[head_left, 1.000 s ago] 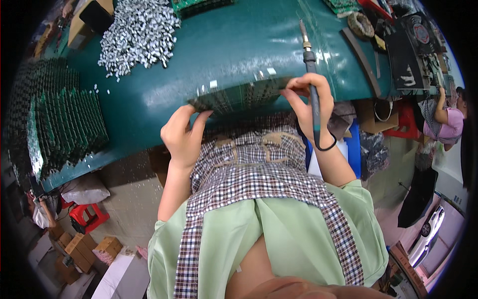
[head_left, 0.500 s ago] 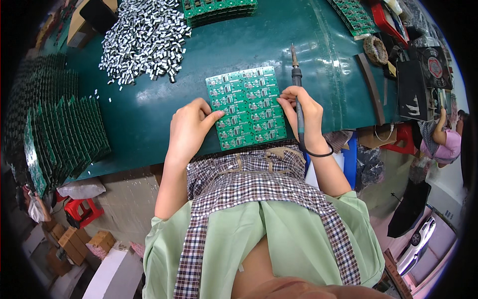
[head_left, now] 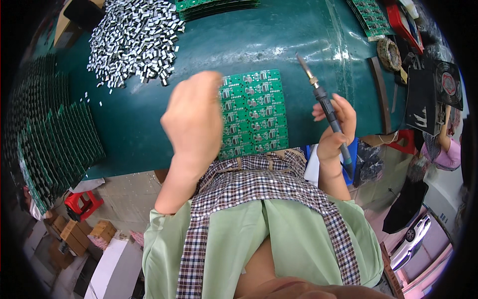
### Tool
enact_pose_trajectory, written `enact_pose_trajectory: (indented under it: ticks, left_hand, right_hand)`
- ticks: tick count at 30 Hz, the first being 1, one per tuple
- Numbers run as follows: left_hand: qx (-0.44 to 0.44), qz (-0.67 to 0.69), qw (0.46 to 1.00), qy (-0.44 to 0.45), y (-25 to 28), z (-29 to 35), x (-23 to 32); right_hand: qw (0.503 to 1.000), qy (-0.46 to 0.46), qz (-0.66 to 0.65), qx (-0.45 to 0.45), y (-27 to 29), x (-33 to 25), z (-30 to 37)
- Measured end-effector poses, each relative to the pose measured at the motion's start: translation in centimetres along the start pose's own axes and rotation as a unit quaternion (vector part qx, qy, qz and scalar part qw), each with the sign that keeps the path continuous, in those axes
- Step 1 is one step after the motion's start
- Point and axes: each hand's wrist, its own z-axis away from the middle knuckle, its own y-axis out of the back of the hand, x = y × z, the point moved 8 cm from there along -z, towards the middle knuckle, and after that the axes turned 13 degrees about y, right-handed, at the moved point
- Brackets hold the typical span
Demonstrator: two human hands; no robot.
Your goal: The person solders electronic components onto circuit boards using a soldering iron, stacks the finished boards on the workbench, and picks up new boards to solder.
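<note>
1. The right hand (head_left: 334, 130) is curled closed around a soldering iron (head_left: 326, 107) — fingers wrapped on the dark handle, the metal tip slanting up and to the left over the table (head_left: 139, 129). The tip hangs just beside the board's right edge; I cannot tell whether it touches anything.

2. The left hand (head_left: 195, 117) is drawn into a loose fist, raised above the board's left edge and hiding part of it. Whether anything is pinched inside the fist cannot be told from here.

3. The board (head_left: 255, 114) lies flat at the near edge of the table, between the two hands. It is a green panel — a grid of small identical circuits in rows, with silvery pads and small parts showing on each.

4. Up at the far left lies a heap of parts (head_left: 133, 37), small, silver and black, with a few strays scattered toward the left.

5. Along the left edge, stacks of green boards (head_left: 57, 144) stand packed on edge in rows. More green boards (head_left: 219, 7) lie at the far edge, and another panel (head_left: 371, 17) at the far right.

6. At the right sit a round coil (head_left: 389, 54) and a black fan (head_left: 449, 84).

7. Down on the floor to the left are brown cartons (head_left: 74, 234), squarish, and a red stool (head_left: 82, 204).
</note>
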Motion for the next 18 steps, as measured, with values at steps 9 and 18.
enact_pose_trajectory:
  ticks: [9,18]
  left_hand:
    - [-0.102,-0.012,0.994,0.021,-6.3,0.0,0.8]
    - [-0.119,0.026,0.992,0.023,-7.1,-0.1,1.2]
  right_hand:
    - [0.994,-0.102,-0.033,-0.004,0.1,0.6,-0.6]
    - [0.986,0.047,0.064,-0.145,-1.6,-1.0,-2.5]
